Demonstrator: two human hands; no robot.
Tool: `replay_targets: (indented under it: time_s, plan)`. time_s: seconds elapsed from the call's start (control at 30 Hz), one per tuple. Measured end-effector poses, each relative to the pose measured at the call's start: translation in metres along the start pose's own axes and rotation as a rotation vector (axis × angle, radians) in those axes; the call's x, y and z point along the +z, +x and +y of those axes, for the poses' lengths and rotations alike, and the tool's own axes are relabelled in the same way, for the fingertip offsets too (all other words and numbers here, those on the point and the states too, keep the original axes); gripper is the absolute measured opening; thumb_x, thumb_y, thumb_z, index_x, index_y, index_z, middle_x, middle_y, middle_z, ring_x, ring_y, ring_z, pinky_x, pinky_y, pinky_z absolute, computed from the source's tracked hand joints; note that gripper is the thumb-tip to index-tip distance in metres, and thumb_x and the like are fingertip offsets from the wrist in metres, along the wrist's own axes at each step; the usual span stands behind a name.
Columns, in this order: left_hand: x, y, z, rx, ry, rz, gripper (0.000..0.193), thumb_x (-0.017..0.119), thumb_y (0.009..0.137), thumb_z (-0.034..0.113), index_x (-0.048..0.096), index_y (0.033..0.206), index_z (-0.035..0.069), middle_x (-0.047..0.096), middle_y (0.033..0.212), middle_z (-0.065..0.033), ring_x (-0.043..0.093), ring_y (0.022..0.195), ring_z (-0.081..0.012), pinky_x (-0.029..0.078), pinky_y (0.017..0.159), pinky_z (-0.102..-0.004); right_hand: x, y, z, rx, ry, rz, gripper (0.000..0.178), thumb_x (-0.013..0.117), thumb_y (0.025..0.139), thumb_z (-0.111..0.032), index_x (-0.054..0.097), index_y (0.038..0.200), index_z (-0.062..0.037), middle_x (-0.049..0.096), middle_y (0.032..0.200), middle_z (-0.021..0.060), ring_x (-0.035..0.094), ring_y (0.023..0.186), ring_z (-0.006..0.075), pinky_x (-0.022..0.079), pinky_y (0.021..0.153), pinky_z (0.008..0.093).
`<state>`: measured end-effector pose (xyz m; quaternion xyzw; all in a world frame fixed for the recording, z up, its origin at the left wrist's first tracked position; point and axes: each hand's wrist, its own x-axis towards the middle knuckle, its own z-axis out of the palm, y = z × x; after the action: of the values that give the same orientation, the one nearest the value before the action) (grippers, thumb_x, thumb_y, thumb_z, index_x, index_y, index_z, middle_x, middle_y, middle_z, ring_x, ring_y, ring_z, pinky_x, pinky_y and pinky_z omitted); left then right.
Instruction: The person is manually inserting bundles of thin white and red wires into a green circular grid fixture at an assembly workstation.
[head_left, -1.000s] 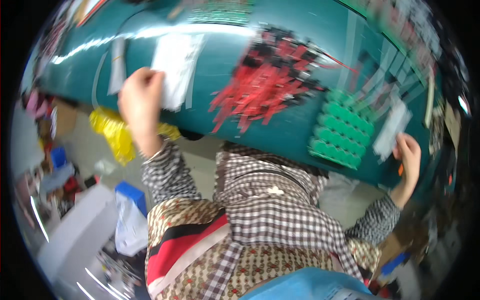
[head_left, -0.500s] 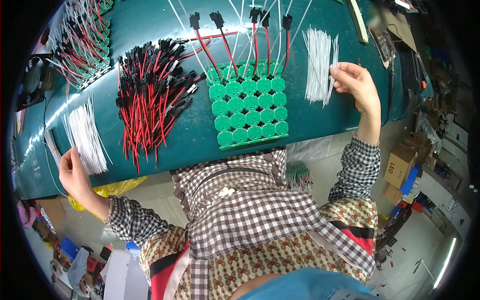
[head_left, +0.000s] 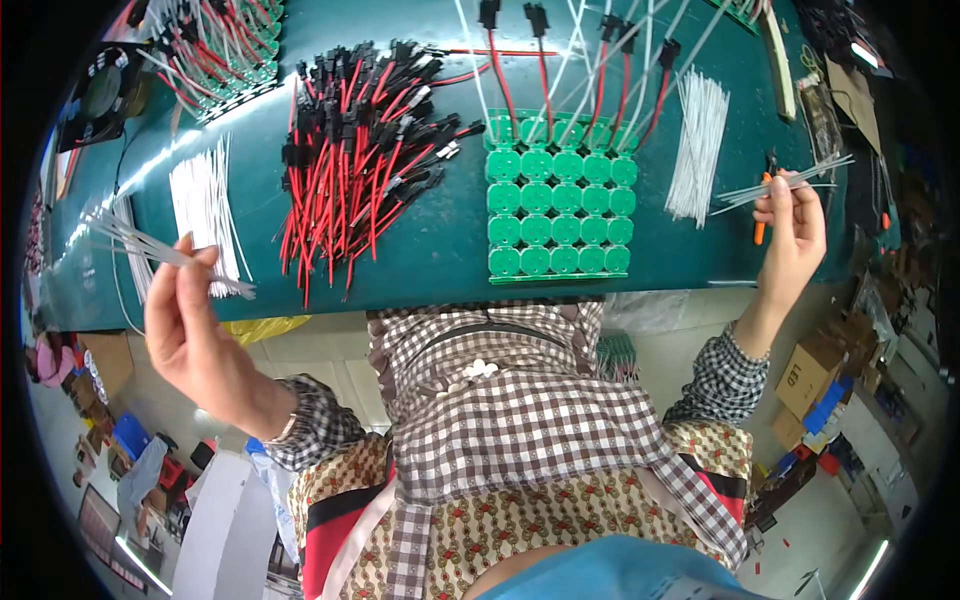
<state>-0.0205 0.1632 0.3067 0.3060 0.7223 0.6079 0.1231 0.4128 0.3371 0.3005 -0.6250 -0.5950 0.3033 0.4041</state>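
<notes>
At about 9 o'clock, the left hand is closed around a small bunch of thin white wires. The wires stick out past the fingers and point toward 10 o'clock. This hand is held up just off the near edge of the dark green table.

On the table, just beside that hand, lies a pile of short white wires. Next, toward 11 o'clock, is a big heap of red and black wires with black plugs. Far up at 11 o'clock sits another green board with red wires.

Near 12 o'clock lies a bright green board made of many round pieces in rows. Red and white wires with black plugs run from its top edge toward the far side of the table.

At about 1 o'clock there is another pile of thin white wires, lying just beside the green board.

At 2 o'clock, the right hand is closed and pinches a second small bunch of white wires. These point toward 3 o'clock. An orange-handled tool lies on the table, partly hidden by this hand.
</notes>
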Motion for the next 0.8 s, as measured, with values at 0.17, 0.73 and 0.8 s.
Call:
replay_targets:
  time_s: [0.17,0.73,0.8]
  plan:
    - [0.069,-0.044,0.011,0.026,-0.222,-0.177,0.012,0.055,0.093,-0.004,0.055,0.104,-0.008,0.066,0.096,-0.0228,0.069,0.086,-0.0284,0.059,0.076,-0.0358,0.022,-0.017,0.006,-0.247,0.016,0.276,0.016,0.062,0.092,-0.004,0.062,0.105,0.0059,0.066,0.094,0.0086,0.064,0.078,0.0097,0.055,0.069,0.0226]
    - [0.108,-0.053,0.022,-0.303,-0.489,-0.436,0.014,0.056,0.092,-0.006,0.051,0.104,-0.008,0.063,0.106,-0.0201,0.068,0.092,-0.0269,0.059,0.082,-0.0338,0.081,-0.053,-0.067,-0.215,0.594,-0.223,0.012,0.053,0.091,0.008,0.054,0.103,0.0103,0.06,0.097,0.0163,0.066,0.082,0.024,0.058,0.074,0.0348]
    - [0.108,-0.053,0.024,-0.292,-0.427,-0.439,0.014,0.055,0.094,0.001,0.053,0.106,-0.007,0.065,0.098,-0.0189,0.069,0.09,-0.0288,0.059,0.076,-0.0315,0.104,-0.057,-0.072,-0.294,0.616,-0.328,0.013,0.057,0.088,0.011,0.055,0.101,0.0107,0.061,0.095,0.0169,0.066,0.08,0.0224,0.058,0.075,0.0339]
